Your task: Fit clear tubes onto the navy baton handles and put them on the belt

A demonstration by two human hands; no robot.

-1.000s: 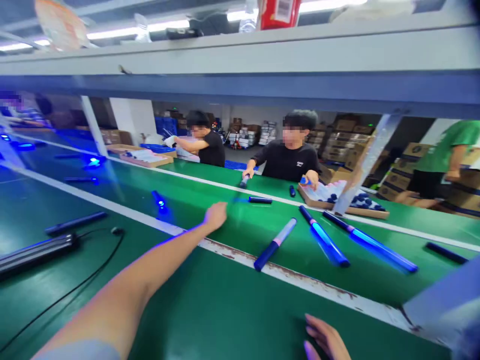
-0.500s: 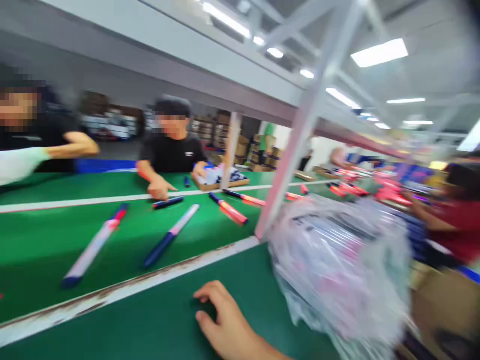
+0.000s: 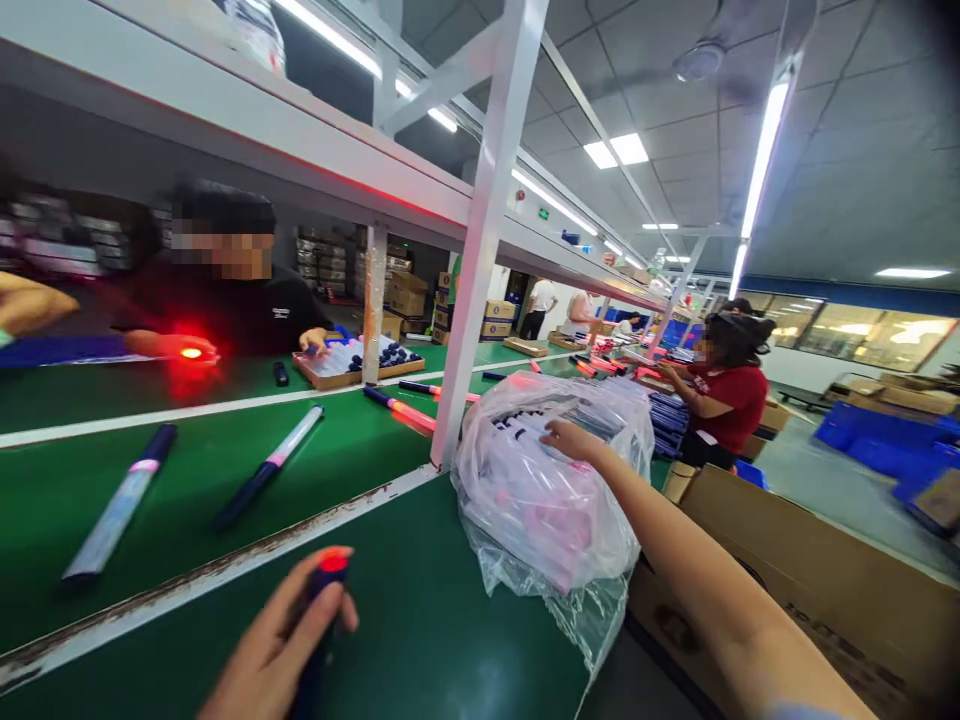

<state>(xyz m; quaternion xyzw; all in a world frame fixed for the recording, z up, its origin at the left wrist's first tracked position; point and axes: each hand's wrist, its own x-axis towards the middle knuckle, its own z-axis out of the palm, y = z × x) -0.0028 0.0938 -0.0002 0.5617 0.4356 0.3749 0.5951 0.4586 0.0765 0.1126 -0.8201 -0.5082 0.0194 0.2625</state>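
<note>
My left hand [image 3: 281, 635] is wrapped around a dark light stick handle [image 3: 313, 630], held upright at the near edge, its top end glowing red. My right hand [image 3: 576, 440] reaches over to the mouth of a clear plastic bag [image 3: 510, 545] of translucent tubes [image 3: 536, 485]. Its fingers are slightly bent and apart, close to the tubes; no held item shows. Across the white rail lie finished-looking light sticks: one with a pale tube [image 3: 116, 510] at the left, another [image 3: 274, 465] nearer the middle, and a red-lit one [image 3: 401, 408] by the post.
A white post [image 3: 480, 230] rises from the rail [image 3: 225, 560] beside the bag. A cardboard box [image 3: 810, 560] stands at the right, below table level. Across the belt, a person [image 3: 232, 290] in black handles a glowing red piece near a tray [image 3: 322, 380] of parts. Another person [image 3: 724, 400] works at right.
The view has swung right. My right hand has gone from above the green table to the bag. My left hand has come into view holding the glowing handle.
</note>
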